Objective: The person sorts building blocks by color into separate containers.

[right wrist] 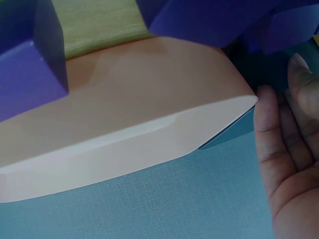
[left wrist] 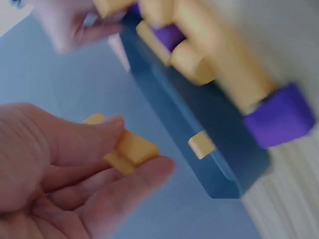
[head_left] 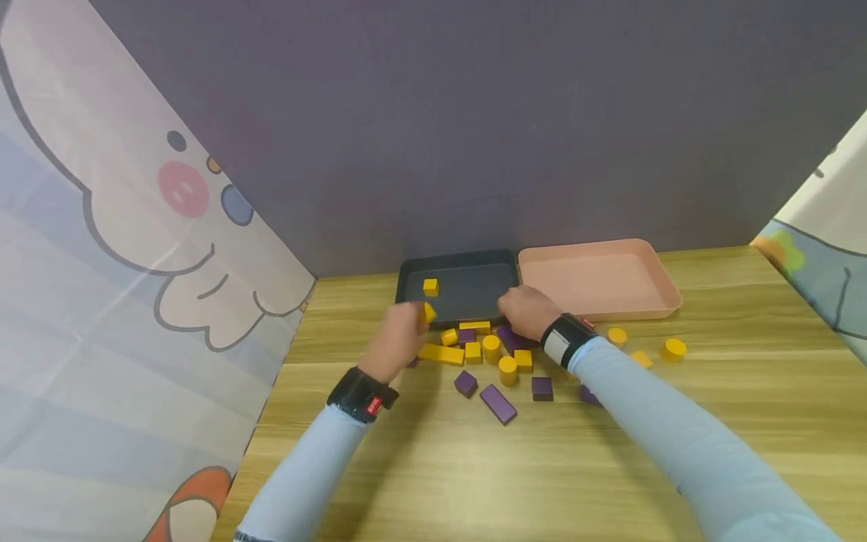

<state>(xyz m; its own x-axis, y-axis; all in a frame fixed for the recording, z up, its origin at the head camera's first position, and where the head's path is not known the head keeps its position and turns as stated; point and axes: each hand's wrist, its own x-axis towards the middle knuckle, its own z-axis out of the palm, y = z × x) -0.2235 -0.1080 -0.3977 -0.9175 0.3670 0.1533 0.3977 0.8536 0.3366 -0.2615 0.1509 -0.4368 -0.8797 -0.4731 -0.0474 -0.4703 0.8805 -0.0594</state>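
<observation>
My left hand [head_left: 395, 340] pinches a small yellow block [left wrist: 137, 147] between thumb and fingers, above the near left edge of the dark tray [head_left: 474, 297]. Part of that block is hidden by the thumb. One yellow cube [head_left: 430, 287] lies inside the dark tray. Over the near right corner of the same tray is my right hand [head_left: 530, 312], beside the pink tray [head_left: 589, 280]. In the right wrist view its thumb and index finger [right wrist: 269, 124] stand apart, and no held thing shows. A purple block [head_left: 512, 337] lies just below this hand.
Several yellow and purple blocks lie in front of the trays, among them a long yellow bar [head_left: 442, 354], a yellow cylinder [head_left: 508, 371] and a purple bar [head_left: 497, 404]. More yellow pieces, including a cylinder [head_left: 673, 350], lie at right. A grey panel [head_left: 460, 135] rises behind the trays.
</observation>
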